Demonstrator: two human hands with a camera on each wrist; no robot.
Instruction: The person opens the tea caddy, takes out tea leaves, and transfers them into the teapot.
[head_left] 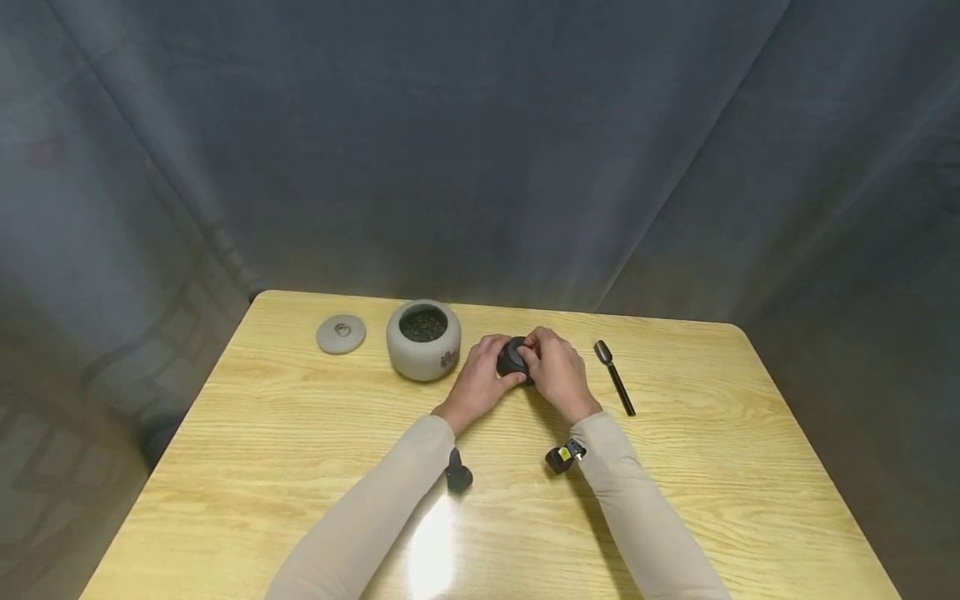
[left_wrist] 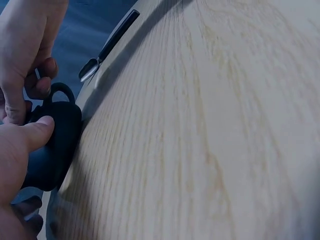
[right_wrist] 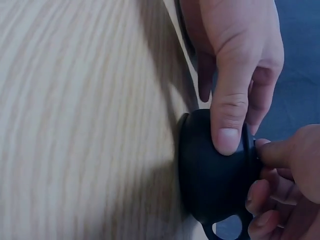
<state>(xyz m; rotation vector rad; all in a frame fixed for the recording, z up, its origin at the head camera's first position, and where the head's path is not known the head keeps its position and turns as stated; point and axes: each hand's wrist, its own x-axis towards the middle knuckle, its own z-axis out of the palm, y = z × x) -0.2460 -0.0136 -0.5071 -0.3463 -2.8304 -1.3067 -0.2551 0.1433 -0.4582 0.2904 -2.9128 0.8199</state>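
Observation:
A small black teapot [head_left: 512, 360] with a loop handle [left_wrist: 64, 89] stands on the table between both hands. My left hand [head_left: 480, 382] grips its body from the left, the thumb lying along the near side. With bent fingers my right hand [head_left: 558, 373] pinches at the top of the teapot, where the lid sits; those fingers cover the knob. In the right wrist view the teapot body [right_wrist: 207, 170] shows below the left thumb, and the right fingertips are right at its rim. The spout is hidden.
Left of the teapot stands a round grey jar [head_left: 416, 358], uncovered, with dark loose leaves inside. Its flat grey lid [head_left: 330, 337] lies farther left. A scoop [head_left: 617, 379] with a black handle lies at the right. Behind the wooden table [head_left: 300, 458] hangs a dark curtain [head_left: 465, 150].

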